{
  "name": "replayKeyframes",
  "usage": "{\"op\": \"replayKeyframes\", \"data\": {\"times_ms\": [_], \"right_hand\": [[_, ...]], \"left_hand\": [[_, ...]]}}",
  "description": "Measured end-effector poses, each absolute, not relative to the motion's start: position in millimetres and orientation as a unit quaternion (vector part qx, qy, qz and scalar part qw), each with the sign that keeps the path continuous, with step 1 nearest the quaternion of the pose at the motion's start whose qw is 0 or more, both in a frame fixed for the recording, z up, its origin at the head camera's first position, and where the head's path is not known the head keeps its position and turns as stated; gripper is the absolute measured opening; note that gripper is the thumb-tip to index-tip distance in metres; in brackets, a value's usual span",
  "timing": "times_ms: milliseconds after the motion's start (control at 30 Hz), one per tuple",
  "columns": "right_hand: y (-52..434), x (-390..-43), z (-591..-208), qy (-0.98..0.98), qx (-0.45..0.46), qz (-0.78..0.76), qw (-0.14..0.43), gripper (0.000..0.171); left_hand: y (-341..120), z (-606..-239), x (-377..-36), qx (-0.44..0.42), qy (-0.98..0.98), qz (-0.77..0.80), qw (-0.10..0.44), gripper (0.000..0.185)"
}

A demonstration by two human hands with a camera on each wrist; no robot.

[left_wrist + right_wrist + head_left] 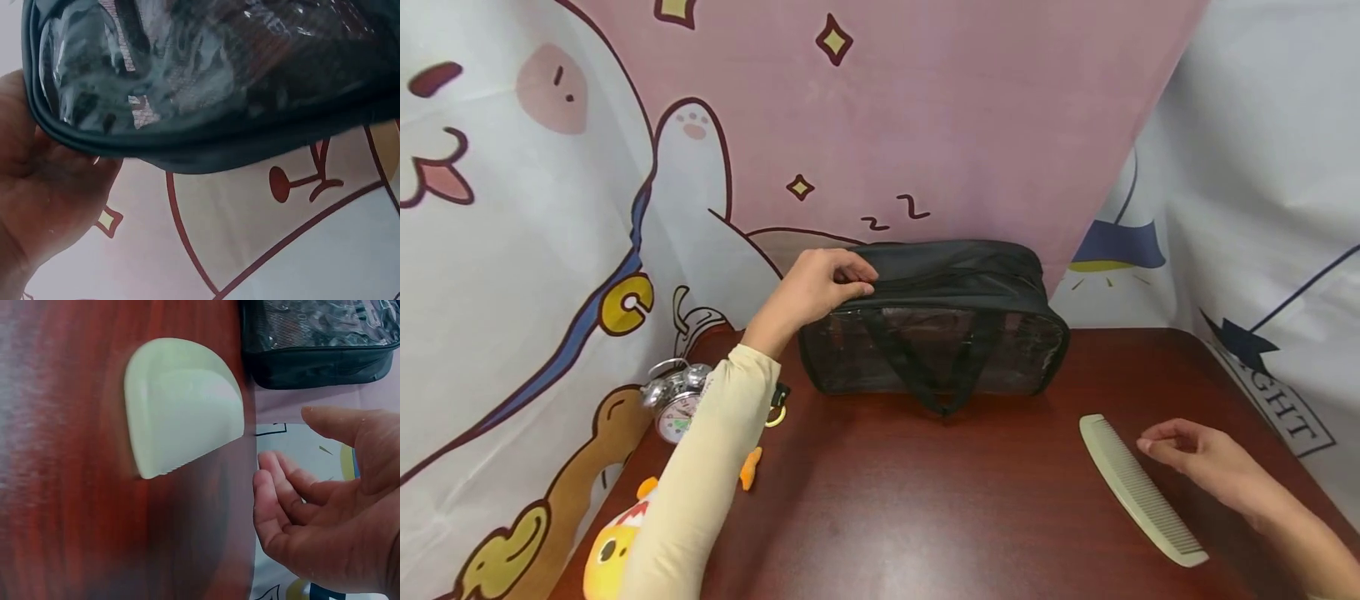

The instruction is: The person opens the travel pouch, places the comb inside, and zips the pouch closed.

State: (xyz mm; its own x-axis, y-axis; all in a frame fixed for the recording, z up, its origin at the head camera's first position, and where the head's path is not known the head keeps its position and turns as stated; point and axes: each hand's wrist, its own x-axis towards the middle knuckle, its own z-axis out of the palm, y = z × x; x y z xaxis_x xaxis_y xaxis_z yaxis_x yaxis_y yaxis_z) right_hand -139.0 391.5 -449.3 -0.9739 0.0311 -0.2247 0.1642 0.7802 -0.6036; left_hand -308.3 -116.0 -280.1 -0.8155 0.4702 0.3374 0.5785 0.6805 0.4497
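A dark reddish-brown wooden table [925,500] is standing against a backdrop of printed cartoon fabric [925,108] in pink, white and blue, which is wrapping round the back and both sides. One black zip bag with clear plastic side panels and looped carry straps [936,321] is sitting at the far middle of the table, close to the backdrop. The left hand [820,287], in a cream sleeve, is gripping the bag's top left corner, fingers curling over the zip edge. One long cream plastic comb [1138,487] is lying flat at the right, well apart from the bag. The right hand [1202,458] is hovering just beside the comb, fingers loosely bent and holding nothing. At the left edge, one silver twin-bell alarm clock [673,400] and one yellow plush toy [613,550] are lying partly hidden behind the sleeve.
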Motion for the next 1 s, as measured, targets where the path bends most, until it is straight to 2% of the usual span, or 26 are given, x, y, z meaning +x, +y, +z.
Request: {"op": "replayKeyframes", "data": {"times_ms": [233, 433, 600, 733, 1000], "right_hand": [[390.0, -135.3, -450.7, 0.943, 0.059, -0.311, 0.106, 0.059], [390.7, -134.4, -454.3, 0.945, 0.07, -0.298, 0.114, 0.068], [391.0, -134.9, -455.2, 0.942, 0.086, -0.294, 0.138, 0.079], [390.3, -132.4, -458.3, 0.937, 0.094, -0.297, 0.157, 0.084], [386.4, -127.2, -463.0, 0.943, 0.108, -0.271, 0.159, 0.09]], "left_hand": [[-117.2, -267.9, -316.2, -0.298, -0.924, -0.239, 0.004, 0.034], [-115.2, -266.8, -318.6, -0.295, -0.928, -0.224, -0.047, 0.061], [-115.4, -269.7, -318.1, -0.303, -0.931, -0.197, -0.04, 0.081], [-117.2, -274.3, -316.9, -0.301, -0.927, -0.222, -0.026, 0.082], [-120.4, -285.0, -317.8, -0.284, -0.912, -0.294, -0.011, 0.088]]}}
